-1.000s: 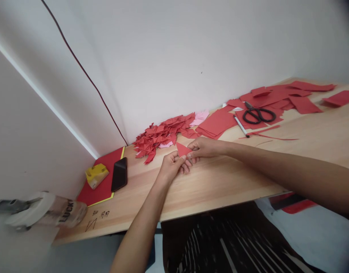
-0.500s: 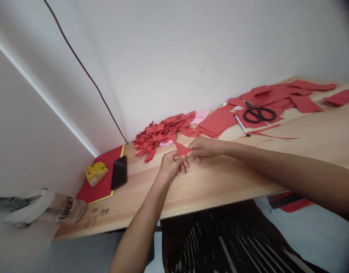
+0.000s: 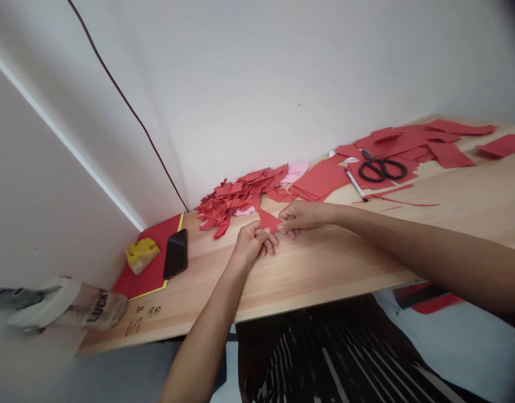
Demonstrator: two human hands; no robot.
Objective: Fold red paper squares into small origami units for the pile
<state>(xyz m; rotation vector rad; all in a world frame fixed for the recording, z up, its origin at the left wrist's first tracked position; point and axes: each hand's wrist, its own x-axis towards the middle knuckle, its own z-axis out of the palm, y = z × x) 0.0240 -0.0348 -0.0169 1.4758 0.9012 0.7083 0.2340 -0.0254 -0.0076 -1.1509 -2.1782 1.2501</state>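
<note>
A small folded triangle of red paper (image 3: pixel 268 220) is held between my two hands, just above the wooden table (image 3: pixel 316 263). My left hand (image 3: pixel 254 239) pinches its lower left corner between thumb and fingers. At the right corner, the thumb and fingertips of my right hand (image 3: pixel 298 217) grip the same piece. Behind it, to the left, lies a heap of folded red paper pieces (image 3: pixel 236 196). A stack of flat red paper sheets (image 3: pixel 322 179) rests beyond my right hand.
Black-handled scissors (image 3: pixel 381 168) and a white marker (image 3: pixel 355 183) lie to the right, near more red sheets (image 3: pixel 450 151). On the left are a phone (image 3: pixel 176 254), a yellow packet (image 3: pixel 142 255) on a red folder (image 3: pixel 134 285), and a clear bottle (image 3: pixel 93 308). A wall (image 3: pixel 257 84) backs the table.
Both hands stay in nearly the same place on the red paper triangle. My left thumb has shifted slightly left along its lower edge.
</note>
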